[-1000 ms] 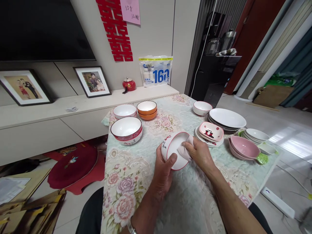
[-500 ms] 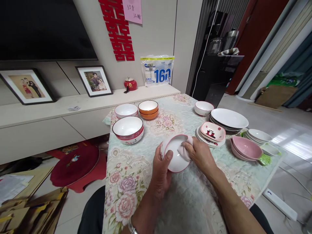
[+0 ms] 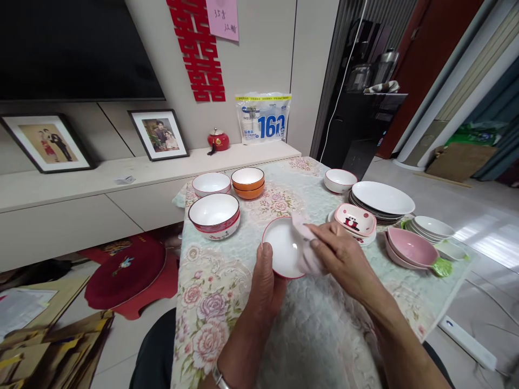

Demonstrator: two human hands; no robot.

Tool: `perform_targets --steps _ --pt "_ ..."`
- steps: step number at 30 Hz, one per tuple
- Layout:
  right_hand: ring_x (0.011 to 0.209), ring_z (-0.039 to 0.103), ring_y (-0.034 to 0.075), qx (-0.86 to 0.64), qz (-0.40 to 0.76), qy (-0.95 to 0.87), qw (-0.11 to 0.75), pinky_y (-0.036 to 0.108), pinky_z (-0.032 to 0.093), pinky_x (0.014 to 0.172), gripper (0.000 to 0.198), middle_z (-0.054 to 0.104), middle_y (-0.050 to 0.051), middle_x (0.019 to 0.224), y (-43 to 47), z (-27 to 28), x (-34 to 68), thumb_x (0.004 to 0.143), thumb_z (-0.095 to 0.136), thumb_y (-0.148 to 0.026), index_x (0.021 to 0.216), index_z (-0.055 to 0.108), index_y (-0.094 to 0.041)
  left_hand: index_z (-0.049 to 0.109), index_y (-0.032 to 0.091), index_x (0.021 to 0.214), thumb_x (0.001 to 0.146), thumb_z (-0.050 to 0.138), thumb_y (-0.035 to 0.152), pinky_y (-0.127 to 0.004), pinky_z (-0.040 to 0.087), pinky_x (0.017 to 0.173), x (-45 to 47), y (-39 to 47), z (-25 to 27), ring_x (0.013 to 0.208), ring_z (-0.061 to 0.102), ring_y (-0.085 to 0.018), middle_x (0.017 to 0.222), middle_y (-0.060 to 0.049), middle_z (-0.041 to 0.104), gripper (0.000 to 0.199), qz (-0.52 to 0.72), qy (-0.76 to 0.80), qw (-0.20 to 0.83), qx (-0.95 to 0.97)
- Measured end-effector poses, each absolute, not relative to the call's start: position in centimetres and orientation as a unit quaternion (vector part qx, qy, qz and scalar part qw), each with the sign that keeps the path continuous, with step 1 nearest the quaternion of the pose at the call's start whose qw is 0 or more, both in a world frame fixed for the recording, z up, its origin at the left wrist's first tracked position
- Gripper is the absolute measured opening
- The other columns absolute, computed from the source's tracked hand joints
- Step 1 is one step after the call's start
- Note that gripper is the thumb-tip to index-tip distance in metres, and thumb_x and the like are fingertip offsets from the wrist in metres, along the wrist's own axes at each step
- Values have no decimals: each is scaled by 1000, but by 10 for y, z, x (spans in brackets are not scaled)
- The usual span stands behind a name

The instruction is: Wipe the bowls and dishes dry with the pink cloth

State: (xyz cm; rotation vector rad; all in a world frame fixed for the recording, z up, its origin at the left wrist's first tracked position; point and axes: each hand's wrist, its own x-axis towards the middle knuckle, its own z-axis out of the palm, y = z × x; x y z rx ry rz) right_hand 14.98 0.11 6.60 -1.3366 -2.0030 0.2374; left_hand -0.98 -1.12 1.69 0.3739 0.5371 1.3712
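Note:
A white bowl with a red rim (image 3: 284, 248) is held above the table, its inside tilted toward me. My left hand (image 3: 265, 281) grips its lower left edge, thumb on the rim and fingers underneath. In my right hand (image 3: 338, 254) is a pale pink cloth (image 3: 308, 248), pinched by the fingers and lying over the bowl's right side, slightly blurred. Left of the bowl stand a stacked pair of patterned bowls (image 3: 214, 213), another white bowl (image 3: 211, 183) and stacked orange bowls (image 3: 248, 183).
On the right are a cat-printed dish (image 3: 355, 219) on plates, large white plates (image 3: 383, 197), a white bowl (image 3: 340, 180), pink leaf-shaped dishes (image 3: 412, 247) and small white bowls (image 3: 433, 227). A floral tablecloth (image 3: 214, 324) covers the table. A red stool (image 3: 125, 275) stands left.
My right hand has drawn the cloth from inside the bowl to its right rim. The bowl has turned and shifted slightly left, and my left thumb has moved from its inside to its edge.

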Motion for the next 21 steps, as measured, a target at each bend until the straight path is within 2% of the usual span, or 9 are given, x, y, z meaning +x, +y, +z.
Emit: perform_targets --steps 2,6,8,10,12,15,18,21 --pt "88 63 20 -517 58 -783 340 31 49 76 27 64 8 98 1 58 139 97 51 -26 118 68 -22 52 21 142 91 61 52 -42 50 102 -8 -14 17 129 57 -31 139 -14 62 61 618 244 721 196" --pt "71 61 18 -598 -44 -764 238 27 42 60 17 65 9 97 5 38 122 95 54 -24 104 68 -20 51 25 142 83 72 51 -42 51 99 -1 -17 16 126 59 -32 140 -12 61 68 605 269 716 222" --pt "71 61 19 -618 -50 -756 210 27 41 59 14 65 10 96 8 32 117 94 55 -22 100 67 -19 52 25 140 79 76 50 -42 49 101 3 -18 16 127 58 -33 140 -12 61 70 594 268 723 229" --pt "80 62 23 -604 -18 -760 239 30 44 65 14 66 12 95 11 30 115 92 55 -19 100 66 -17 52 25 139 76 79 49 -42 47 104 6 -19 14 129 56 -32 142 -12 59 72 590 261 728 232" --pt "89 62 25 -543 53 -781 305 33 47 75 15 67 11 97 12 30 116 91 54 -17 102 65 -17 50 25 140 77 79 47 -42 44 107 7 -20 12 133 53 -32 144 -12 57 72 592 258 727 233" --pt "90 62 20 -421 192 -821 335 32 48 80 15 69 6 96 12 37 119 93 52 -16 98 65 -20 48 24 141 84 71 49 -42 42 110 5 -19 8 135 52 -31 144 -13 58 66 593 259 725 235" --pt "82 61 17 -396 229 -854 247 28 48 75 18 68 2 91 6 43 125 91 51 -11 90 66 -21 49 22 140 90 64 50 -43 42 110 3 -19 6 134 52 -31 142 -14 59 60 593 261 721 246" --pt "82 60 21 -465 113 -868 135 31 47 72 22 67 6 83 2 43 128 83 54 -2 79 67 -19 48 21 140 87 67 49 -44 42 110 5 -19 9 135 52 -32 144 -15 57 63 591 271 718 247"
